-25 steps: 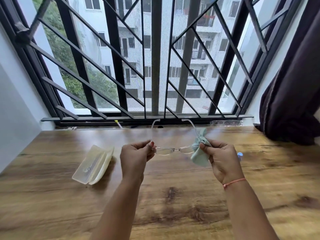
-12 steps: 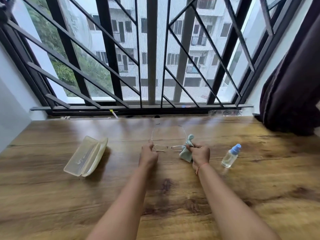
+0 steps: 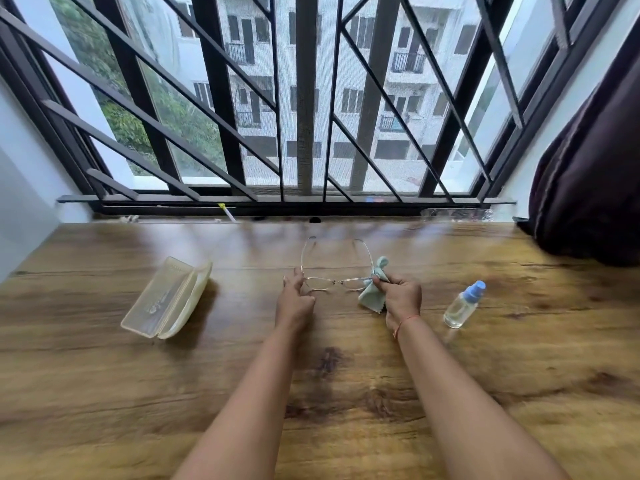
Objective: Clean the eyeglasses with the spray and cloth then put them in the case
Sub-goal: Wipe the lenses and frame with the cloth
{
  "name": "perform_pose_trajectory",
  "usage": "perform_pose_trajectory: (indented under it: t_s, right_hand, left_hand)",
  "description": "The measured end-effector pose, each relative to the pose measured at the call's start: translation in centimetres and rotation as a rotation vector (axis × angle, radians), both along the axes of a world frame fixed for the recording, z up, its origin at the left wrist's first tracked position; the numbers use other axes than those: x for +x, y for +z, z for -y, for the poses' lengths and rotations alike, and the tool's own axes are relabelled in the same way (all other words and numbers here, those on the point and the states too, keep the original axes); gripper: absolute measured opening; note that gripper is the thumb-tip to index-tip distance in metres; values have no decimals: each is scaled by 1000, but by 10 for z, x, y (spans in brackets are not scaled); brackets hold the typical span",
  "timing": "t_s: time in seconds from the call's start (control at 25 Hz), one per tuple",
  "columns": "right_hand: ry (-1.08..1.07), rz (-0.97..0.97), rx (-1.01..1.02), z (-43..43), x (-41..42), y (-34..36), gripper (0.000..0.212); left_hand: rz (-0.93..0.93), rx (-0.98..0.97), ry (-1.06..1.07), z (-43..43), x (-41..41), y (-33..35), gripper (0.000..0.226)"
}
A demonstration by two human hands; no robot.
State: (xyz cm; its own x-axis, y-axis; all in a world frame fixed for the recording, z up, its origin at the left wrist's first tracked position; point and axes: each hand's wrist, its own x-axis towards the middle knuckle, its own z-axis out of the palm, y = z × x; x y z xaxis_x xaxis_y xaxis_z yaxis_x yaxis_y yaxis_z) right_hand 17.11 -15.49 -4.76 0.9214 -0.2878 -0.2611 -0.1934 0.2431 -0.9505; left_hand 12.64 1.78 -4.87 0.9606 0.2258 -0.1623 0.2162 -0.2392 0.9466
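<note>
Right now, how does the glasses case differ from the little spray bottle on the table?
The case lies open on the left of the table; the spray bottle stands on its base to the right. The case is broad and pale yellow; the spray bottle is slim and clear with a blue top. Both look translucent and rest on the wood with nothing touching them.

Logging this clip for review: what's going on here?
A person holds the eyeglasses at a wooden table: the left hand grips one end of the frame, the right hand pinches the other end through a pale green cloth. The case lies open to the left; the spray bottle stands untouched to the right.
</note>
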Motion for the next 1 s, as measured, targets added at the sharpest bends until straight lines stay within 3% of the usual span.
perform_pose_trajectory:
  t_s: [0.28, 0.44, 0.64, 0.84, 1.0]
  right_hand:
    - [-207, 23, -23, 15, -47, 11, 26]
    - [-2, 10, -14, 7, -99, 15, 14]
    - [295, -34, 113, -2, -126, 34, 11]
    - [364, -38, 162, 10, -129, 43, 14]
    - [340, -66, 180, 16, -136, 37, 14]
  left_hand:
    - [161, -206, 193, -1, -31, -10, 60]
    - [157, -352, 242, 19, -78, -11, 48]
    - [-65, -711, 102, 38, -96, 11, 51]
    - [-136, -541, 41, 56, -110, 21, 28]
    - [-146, -563, 35, 52, -118, 21, 15]
